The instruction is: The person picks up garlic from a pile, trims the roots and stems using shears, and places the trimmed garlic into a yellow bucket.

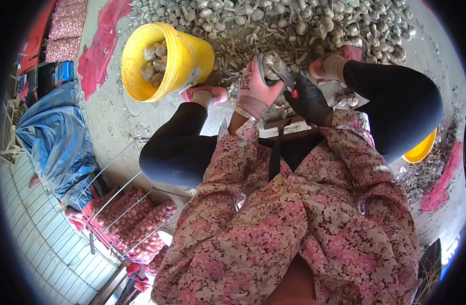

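My left hand [256, 90], in a pink glove with a dark palm, is closed around a garlic bulb [272, 65]. Held in my right hand [311, 101], which wears a black glove, is a cutting tool that looks like clippers [294, 94], with a red part on the handle and dark metal blades. Its blades reach across to the lower right side of the bulb. Both hands are close together between my feet, above the littered floor. Just left of them stands a yellow bucket [202, 57] with several garlic bulbs [154, 63] inside.
A large heap of garlic [289, 18] spreads across the floor ahead, with dry trimmings before it. Full red mesh sacks [136, 218] lie at lower left, near a metal frame and a blue tarp [60, 142]. Another yellow container [421, 148] shows behind my right leg.
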Demonstrator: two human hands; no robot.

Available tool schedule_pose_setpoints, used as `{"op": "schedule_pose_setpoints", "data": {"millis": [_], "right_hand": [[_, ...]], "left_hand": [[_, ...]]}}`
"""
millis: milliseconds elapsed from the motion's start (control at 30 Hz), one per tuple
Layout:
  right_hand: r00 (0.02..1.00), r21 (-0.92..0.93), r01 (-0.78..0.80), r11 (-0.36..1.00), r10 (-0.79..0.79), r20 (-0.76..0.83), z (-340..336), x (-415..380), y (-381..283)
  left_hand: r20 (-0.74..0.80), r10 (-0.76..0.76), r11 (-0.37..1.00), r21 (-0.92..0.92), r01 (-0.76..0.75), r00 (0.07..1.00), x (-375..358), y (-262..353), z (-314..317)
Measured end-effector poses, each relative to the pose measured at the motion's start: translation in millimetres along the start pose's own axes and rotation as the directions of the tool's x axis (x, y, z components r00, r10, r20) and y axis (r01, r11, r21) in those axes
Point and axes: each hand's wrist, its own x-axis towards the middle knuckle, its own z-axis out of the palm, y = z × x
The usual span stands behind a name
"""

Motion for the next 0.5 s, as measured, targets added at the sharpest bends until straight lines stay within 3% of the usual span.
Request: {"op": "schedule_pose_setpoints", "data": {"millis": [100, 167, 233, 300, 367, 433, 467, 500], "right_hand": [[0.999, 0.028, -0.019, 0.999, 0.018, 0.046, 5, 1, 15], [0.994, -0.088, 0.105, 0.991, -0.101, 0.044, 15, 8, 37], [0.996, -0.096, 0.078, 0.992, -0.074, 0.045, 14, 21, 58], [0.981, -0.301, 0.17, 0.938, -0.132, 0.142, 11, 42, 89], [0.987, -0.226, 0.157, 0.961, -0.142, 0.079, 8, 36, 87], [0.987, 0.067, -0.156, 0.985, 0.153, 0.055, 10, 34, 74], [0.887, 0.333, -0.437, 0.836, 0.339, 0.313, 10, 36, 76], [0.891, 0.333, -0.427, 0.841, 0.328, 0.314, 8, 36, 65]], "left_hand": [[0.033, -0.037, 0.999, -0.008, 0.037, 0.999, -6, 4, -6], [0.021, -0.048, 0.99, -0.135, 0.051, 0.999, -3, -4, -3], [0.022, -0.095, 0.971, -0.217, 0.097, 0.995, -1, 2, -6], [0.13, 0.116, 0.85, -0.526, -0.031, 0.985, 3, 9, -8], [0.064, 0.096, 0.654, -0.756, -0.015, 0.993, 7, -1, -5], [0.149, -0.096, 0.29, -0.942, 0.17, 0.984, 5, 9, -22], [0.05, -0.105, 0.294, -0.953, 0.079, 0.993, 4, -27, -13], [-0.009, -0.168, 0.351, -0.935, 0.051, 0.986, 3, -50, -16]]}}
